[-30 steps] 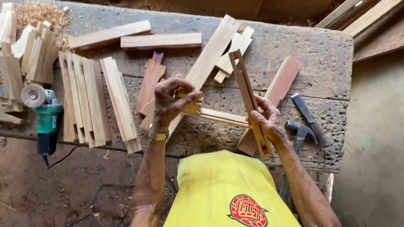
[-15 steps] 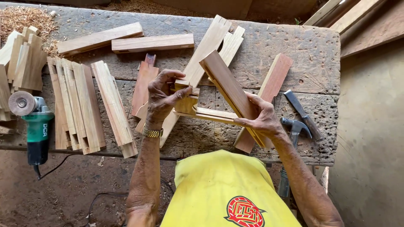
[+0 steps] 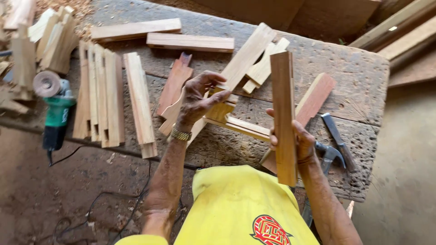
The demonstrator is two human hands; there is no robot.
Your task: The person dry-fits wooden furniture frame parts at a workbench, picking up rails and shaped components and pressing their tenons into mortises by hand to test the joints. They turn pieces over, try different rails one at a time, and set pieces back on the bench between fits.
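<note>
The right hand [image 3: 297, 143] holds a long, pale brown wooden slat [image 3: 284, 115] upright over the near edge of the rough, pitted wooden desk [image 3: 349, 77], its grip wrapped around the slat's lower half. The left hand [image 3: 196, 100] rests on a small joined frame of light wooden strips [image 3: 236, 121] near the middle of the desk, its grip pinching the frame's upper end between thumb and fingers. A reddish wooden board [image 3: 313, 97] lies slanted behind the slat. A dark steel claw hammer [image 3: 331, 152] lies by the near right corner. A row of pale notched wooden boards [image 3: 102, 93] lies toward the left edge, with a green angle grinder [image 3: 55, 106] just beyond them.
</note>
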